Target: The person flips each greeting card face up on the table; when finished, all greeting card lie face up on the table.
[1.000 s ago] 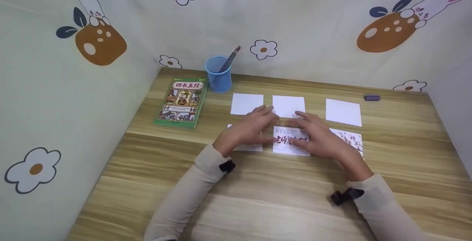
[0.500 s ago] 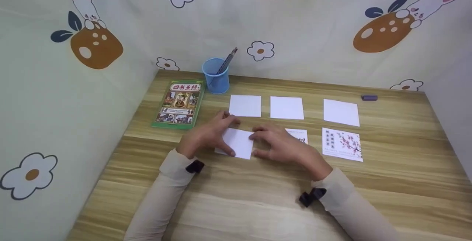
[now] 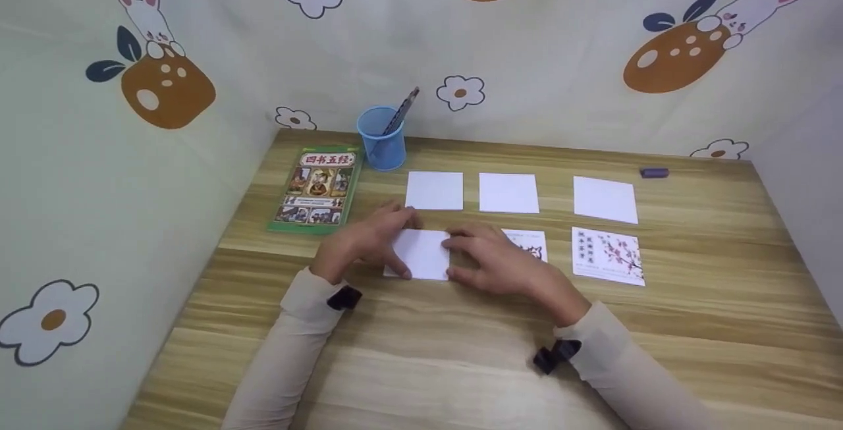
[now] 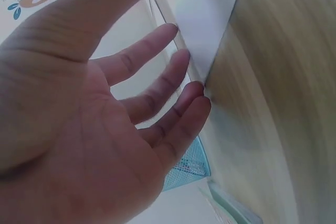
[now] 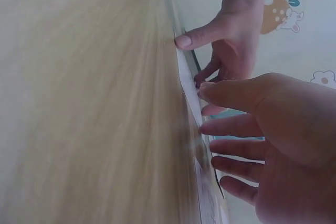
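Note:
A blank white card (image 3: 423, 255) lies face up on the wooden table between both hands, at the left end of the front row. My left hand (image 3: 365, 240) spans its left side, the thumb on the near left corner and the fingers by the far corner. At its right edge, the thumb and fingertips of my right hand (image 3: 504, 262) touch it. In the left wrist view, fingertips of the left hand (image 4: 136, 108) reach the card's edge (image 4: 202, 19). Partly behind the right hand lies a card with dark red lettering (image 3: 532, 245).
Three blank cards form a back row: left (image 3: 435, 190), middle (image 3: 508, 193) and right (image 3: 604, 199). A blossom-printed card (image 3: 609, 257) ends the front row. Further out are a green-edged book (image 3: 316, 189), a blue mesh cup (image 3: 384, 143) holding pencils, and a small dark purple object (image 3: 654, 173).
Both hands have moved left from the lettered card to the blank card at the front left. That card, slightly turned half a second ago, now sits straighter. The blossom card is fully uncovered.

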`<state>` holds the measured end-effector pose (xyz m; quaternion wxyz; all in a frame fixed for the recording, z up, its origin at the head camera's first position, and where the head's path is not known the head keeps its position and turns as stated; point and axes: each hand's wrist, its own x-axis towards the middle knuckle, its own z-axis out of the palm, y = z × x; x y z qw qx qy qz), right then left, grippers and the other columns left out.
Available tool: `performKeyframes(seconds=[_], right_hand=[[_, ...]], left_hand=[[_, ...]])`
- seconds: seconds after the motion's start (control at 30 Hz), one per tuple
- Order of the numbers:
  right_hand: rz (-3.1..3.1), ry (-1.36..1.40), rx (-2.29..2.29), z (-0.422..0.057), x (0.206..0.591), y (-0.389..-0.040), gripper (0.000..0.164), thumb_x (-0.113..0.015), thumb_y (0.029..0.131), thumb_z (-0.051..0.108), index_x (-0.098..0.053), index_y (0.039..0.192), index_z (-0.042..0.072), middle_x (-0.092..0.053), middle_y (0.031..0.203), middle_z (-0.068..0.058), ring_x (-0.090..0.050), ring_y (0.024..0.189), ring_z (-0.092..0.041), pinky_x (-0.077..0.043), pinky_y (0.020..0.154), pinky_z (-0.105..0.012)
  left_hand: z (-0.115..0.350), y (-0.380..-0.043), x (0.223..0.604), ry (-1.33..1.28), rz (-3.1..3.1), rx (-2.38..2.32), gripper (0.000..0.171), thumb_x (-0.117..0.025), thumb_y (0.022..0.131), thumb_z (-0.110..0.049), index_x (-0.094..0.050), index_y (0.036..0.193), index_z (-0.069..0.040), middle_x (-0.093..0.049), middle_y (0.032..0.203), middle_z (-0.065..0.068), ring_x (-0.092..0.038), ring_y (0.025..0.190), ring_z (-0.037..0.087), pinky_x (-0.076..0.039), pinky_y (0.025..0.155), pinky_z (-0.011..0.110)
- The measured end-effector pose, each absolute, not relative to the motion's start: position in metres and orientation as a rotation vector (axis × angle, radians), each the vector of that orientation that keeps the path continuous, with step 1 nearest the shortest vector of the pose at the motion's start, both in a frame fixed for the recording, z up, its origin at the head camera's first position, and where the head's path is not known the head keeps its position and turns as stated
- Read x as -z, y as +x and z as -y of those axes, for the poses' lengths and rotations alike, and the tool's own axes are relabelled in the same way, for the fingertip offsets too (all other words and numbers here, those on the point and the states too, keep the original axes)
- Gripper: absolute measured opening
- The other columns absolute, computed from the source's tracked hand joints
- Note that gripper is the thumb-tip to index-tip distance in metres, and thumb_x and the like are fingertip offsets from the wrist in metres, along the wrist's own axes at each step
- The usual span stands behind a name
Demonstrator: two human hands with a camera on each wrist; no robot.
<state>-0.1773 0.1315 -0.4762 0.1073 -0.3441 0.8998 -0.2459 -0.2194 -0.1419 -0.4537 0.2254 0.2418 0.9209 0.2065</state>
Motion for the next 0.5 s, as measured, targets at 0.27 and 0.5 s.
performKeyframes(seconds=[0.27, 0.5], right_hand=[[-2.72, -1.084, 0.826, -0.1243, 0.4767, -0.1754, 0.035, -0.071, 0.105, 0.032, -0.078, 0.131, 0.01, -0.064, 0.148, -0.01, -0.057, 0.139, -0.029, -0.047, 0.121, -0.05], [-2.706, -0.949, 1.095, -0.1204, 0.4757, -0.1785, 0.056, -0.072, 0.105, 0.027, -0.055, 0.157, 0.014, -0.069, 0.114, -0.002, -0.068, 0.099, -0.014, -0.062, 0.085, -0.033]], left_hand=[[0.1408, -0.2261, 0.4541, 0.704, -2.554, -0.772, 0.066, -0.098, 0.08, -0.02, -0.058, 0.131, -0.011, -0.06, 0.136, 0.013, -0.059, 0.128, 0.031, -0.052, 0.115, 0.049], [0.1402, -0.2287, 0.4492, 0.667, -2.575, -0.959, 0.043, -0.088, 0.093, -0.021, -0.064, 0.128, -0.018, -0.073, 0.123, 0.009, -0.068, 0.114, 0.026, -0.059, 0.101, 0.045]])
